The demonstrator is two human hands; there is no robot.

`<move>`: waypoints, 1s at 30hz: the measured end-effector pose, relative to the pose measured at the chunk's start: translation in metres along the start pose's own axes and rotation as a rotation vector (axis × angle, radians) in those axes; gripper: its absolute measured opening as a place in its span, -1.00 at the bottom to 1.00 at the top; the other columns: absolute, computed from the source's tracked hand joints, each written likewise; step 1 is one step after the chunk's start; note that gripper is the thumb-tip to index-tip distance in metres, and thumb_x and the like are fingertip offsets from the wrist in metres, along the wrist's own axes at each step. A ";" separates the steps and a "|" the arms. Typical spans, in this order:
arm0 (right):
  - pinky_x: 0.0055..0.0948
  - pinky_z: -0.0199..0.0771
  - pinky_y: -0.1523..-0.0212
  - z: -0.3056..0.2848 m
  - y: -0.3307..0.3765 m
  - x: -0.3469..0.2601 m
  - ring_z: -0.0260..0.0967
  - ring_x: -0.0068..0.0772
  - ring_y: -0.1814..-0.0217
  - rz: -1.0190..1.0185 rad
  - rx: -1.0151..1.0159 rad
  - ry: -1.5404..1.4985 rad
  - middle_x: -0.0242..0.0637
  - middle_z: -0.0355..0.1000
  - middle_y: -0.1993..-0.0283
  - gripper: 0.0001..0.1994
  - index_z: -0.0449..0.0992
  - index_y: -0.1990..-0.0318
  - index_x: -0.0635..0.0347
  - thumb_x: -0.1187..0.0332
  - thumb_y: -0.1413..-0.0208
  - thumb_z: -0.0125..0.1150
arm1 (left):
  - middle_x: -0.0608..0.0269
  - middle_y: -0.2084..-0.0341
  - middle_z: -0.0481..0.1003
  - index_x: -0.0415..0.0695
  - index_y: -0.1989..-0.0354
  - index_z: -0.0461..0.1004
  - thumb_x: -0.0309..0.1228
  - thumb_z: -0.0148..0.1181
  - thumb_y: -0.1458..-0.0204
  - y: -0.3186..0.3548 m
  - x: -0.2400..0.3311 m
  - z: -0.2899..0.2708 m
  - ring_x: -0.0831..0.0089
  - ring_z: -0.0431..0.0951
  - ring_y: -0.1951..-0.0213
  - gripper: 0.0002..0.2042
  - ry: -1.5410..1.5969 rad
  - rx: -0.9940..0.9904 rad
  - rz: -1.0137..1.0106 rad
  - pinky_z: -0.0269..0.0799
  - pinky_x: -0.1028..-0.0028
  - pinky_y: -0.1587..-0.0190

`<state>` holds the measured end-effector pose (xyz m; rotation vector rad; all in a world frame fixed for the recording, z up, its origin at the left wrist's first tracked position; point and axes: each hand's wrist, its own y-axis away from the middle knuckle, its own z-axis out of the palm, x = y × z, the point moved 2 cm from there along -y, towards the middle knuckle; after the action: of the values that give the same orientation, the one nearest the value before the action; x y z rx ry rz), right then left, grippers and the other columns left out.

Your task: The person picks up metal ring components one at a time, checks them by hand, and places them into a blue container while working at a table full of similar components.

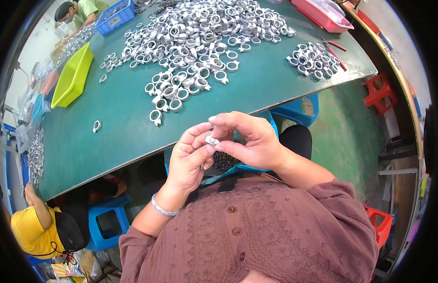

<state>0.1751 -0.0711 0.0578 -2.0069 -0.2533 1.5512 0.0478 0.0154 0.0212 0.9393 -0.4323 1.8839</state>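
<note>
Over my lap, just off the table edge, my left hand (188, 153) and my right hand (252, 139) meet around a small silvery metal ring fitting (211, 140). Fingertips of both hands pinch it and cover most of its shape. A bracelet circles my left wrist. Below my hands, in my lap, lies a blue-edged container or bag (210, 180) holding small dark parts (225, 162), partly hidden by my right hand. Ahead on the green table (120, 118) spreads a large heap of grey metal ring fittings (195, 40), each with a small lug.
A smaller ring pile (314, 61) sits at the right beside red-handled pliers (336, 45). A red tray (323, 19), blue bin (114, 19) and yellow-green bin (73, 75) stand around the table. One ring (96, 126) lies apart. Co-workers sit left; blue stools (108, 221) stand below.
</note>
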 end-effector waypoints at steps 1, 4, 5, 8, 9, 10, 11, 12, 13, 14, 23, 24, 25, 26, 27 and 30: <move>-0.58 0.37 0.31 -0.001 -0.001 0.000 0.35 -0.56 0.34 0.002 0.000 -0.001 -0.29 0.38 0.34 -0.62 0.32 0.07 0.30 0.67 0.13 0.13 | 0.27 0.29 0.45 -0.17 0.02 0.24 -0.62 0.06 0.06 -0.001 0.001 0.000 0.73 0.35 0.46 -0.63 0.001 0.001 -0.001 0.16 0.77 0.59; -0.60 0.36 0.37 -0.005 -0.008 0.000 0.35 -0.56 0.37 -0.007 -0.038 0.049 -0.32 0.38 0.39 -0.71 0.40 0.20 0.28 0.61 0.16 0.20 | 0.29 0.32 0.44 -0.19 0.09 0.32 -0.62 0.05 0.06 0.000 0.000 -0.003 0.71 0.35 0.46 -0.70 -0.036 0.012 -0.031 0.16 0.76 0.58; -0.60 0.36 0.37 -0.008 -0.012 0.001 0.35 -0.56 0.37 -0.009 -0.039 0.049 -0.32 0.38 0.39 -0.71 0.40 0.20 0.28 0.61 0.16 0.20 | 0.34 0.40 0.44 -0.17 0.12 0.34 -0.64 0.06 0.08 0.000 -0.002 -0.008 0.71 0.32 0.52 -0.70 -0.131 0.036 -0.037 0.15 0.76 0.59; -0.64 0.31 0.44 -0.019 -0.031 0.016 0.32 -0.63 0.43 0.146 -0.027 0.239 -0.34 0.38 0.44 -0.84 0.44 0.32 0.28 0.55 0.14 0.19 | 0.38 0.42 0.45 -0.20 0.19 0.41 -0.61 0.07 0.07 0.000 -0.015 -0.022 0.74 0.35 0.45 -0.77 -0.506 0.026 -0.056 0.22 0.75 0.45; -0.58 0.31 0.46 -0.021 -0.039 0.021 0.33 -0.53 0.45 0.094 -0.021 0.362 -0.32 0.36 0.45 -0.84 0.44 0.33 0.26 0.54 0.14 0.19 | 0.39 0.43 0.45 -0.20 0.21 0.42 -0.59 0.06 0.06 -0.001 -0.020 -0.026 0.73 0.36 0.44 -0.79 -0.591 0.047 -0.088 0.26 0.73 0.41; -0.47 0.33 0.40 -0.024 -0.047 0.024 0.33 -0.37 0.40 0.039 -0.036 0.511 -0.28 0.36 0.43 -0.84 0.44 0.34 0.24 0.48 0.15 0.18 | 0.41 0.44 0.45 -0.21 0.21 0.43 -0.58 0.06 0.05 -0.001 -0.023 -0.030 0.72 0.36 0.44 -0.80 -0.715 0.032 -0.080 0.27 0.71 0.39; -0.37 0.35 0.34 -0.025 -0.056 0.027 0.33 -0.22 0.35 -0.019 -0.050 0.660 -0.24 0.36 0.41 -0.83 0.44 0.35 0.22 0.42 0.16 0.18 | 0.42 0.44 0.45 -0.22 0.21 0.43 -0.57 0.05 0.04 -0.001 -0.025 -0.031 0.71 0.37 0.43 -0.81 -0.839 0.017 -0.071 0.29 0.70 0.37; -0.31 0.32 0.27 -0.028 -0.062 0.033 0.30 -0.18 0.28 -0.039 -0.074 0.762 -0.24 0.32 0.39 -0.82 0.43 0.34 0.20 0.40 0.18 0.17 | 0.37 0.44 0.46 -0.25 0.20 0.42 -0.55 0.06 0.04 -0.002 -0.022 -0.028 0.68 0.39 0.43 -0.80 -1.002 -0.007 -0.081 0.31 0.66 0.32; -0.31 0.32 0.27 -0.028 -0.067 0.037 0.30 -0.18 0.28 -0.039 -0.076 0.763 -0.24 0.32 0.39 -0.82 0.43 0.34 0.20 0.40 0.18 0.17 | 0.18 0.38 0.47 -0.25 0.18 0.40 -0.54 0.09 0.08 -0.004 -0.018 -0.023 0.48 0.46 0.37 -0.75 -1.151 -0.104 0.040 0.36 0.54 0.26; -0.32 0.32 0.27 -0.028 -0.070 0.041 0.29 -0.19 0.28 -0.020 -0.099 0.838 -0.24 0.31 0.39 -0.82 0.43 0.35 0.20 0.40 0.18 0.17 | 0.09 0.33 0.45 -0.25 0.17 0.39 -0.52 0.11 0.11 -0.005 -0.016 -0.020 0.35 0.46 0.31 -0.73 -1.252 -0.198 0.128 0.36 0.47 0.21; -0.36 0.32 0.32 -0.030 -0.072 0.038 0.29 -0.23 0.33 -0.104 -0.130 0.695 -0.25 0.28 0.42 -0.86 0.41 0.38 0.20 0.45 0.18 0.16 | 0.16 0.29 0.42 -0.28 0.11 0.36 -0.60 0.09 0.08 -0.005 0.036 0.004 0.48 0.46 0.28 -0.71 -0.872 -0.216 0.242 0.38 0.54 0.20; -0.44 0.32 0.31 -0.027 -0.070 0.036 0.29 -0.34 0.33 0.012 -0.148 0.487 -0.28 0.30 0.37 -0.85 0.39 0.36 0.23 0.50 0.16 0.15 | 0.14 0.26 0.41 -0.29 0.06 0.30 -0.61 0.03 0.04 -0.006 0.041 0.006 0.45 0.46 0.28 -0.68 -0.671 -0.086 0.249 0.40 0.51 0.22; -0.52 0.32 0.31 -0.024 -0.067 0.034 0.30 -0.46 0.34 0.126 -0.166 0.279 -0.31 0.33 0.33 -0.85 0.37 0.34 0.25 0.54 0.13 0.14 | 0.12 0.23 0.40 -0.30 0.02 0.25 -0.59 0.00 0.02 -0.012 0.046 0.010 0.45 0.45 0.26 -0.67 -0.586 0.002 0.370 0.39 0.49 0.21; -0.58 0.31 0.34 -0.021 -0.065 0.031 0.28 -0.55 0.37 0.181 -0.162 0.233 -0.32 0.36 0.35 -0.86 0.36 0.34 0.28 0.54 0.10 0.14 | 0.14 0.23 0.40 -0.29 0.02 0.25 -0.58 -0.01 0.00 -0.019 0.050 0.011 0.46 0.44 0.25 -0.67 -0.536 0.063 0.399 0.39 0.50 0.19; -0.57 0.33 0.32 -0.018 -0.063 0.027 0.30 -0.53 0.35 0.123 -0.150 0.228 -0.33 0.35 0.38 -0.84 0.36 0.34 0.27 0.54 0.12 0.17 | 0.15 0.22 0.40 -0.29 0.02 0.25 -0.56 -0.02 -0.01 -0.025 0.054 0.011 0.47 0.44 0.23 -0.68 -0.484 0.120 0.429 0.38 0.50 0.17; -0.59 0.34 0.50 -0.008 -0.057 0.025 0.33 -0.53 0.49 0.066 -0.051 0.113 -0.31 0.33 0.45 -0.78 0.36 0.38 0.27 0.49 0.21 0.28 | 0.23 0.27 0.41 -0.28 0.03 0.28 -0.55 -0.01 -0.03 -0.038 0.049 0.002 0.57 0.41 0.27 -0.70 -0.326 0.067 0.258 0.33 0.58 0.16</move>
<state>0.2015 -0.0160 0.0701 -2.1539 -0.1852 1.4786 0.0696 0.0622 0.0557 1.2947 -0.7172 1.9878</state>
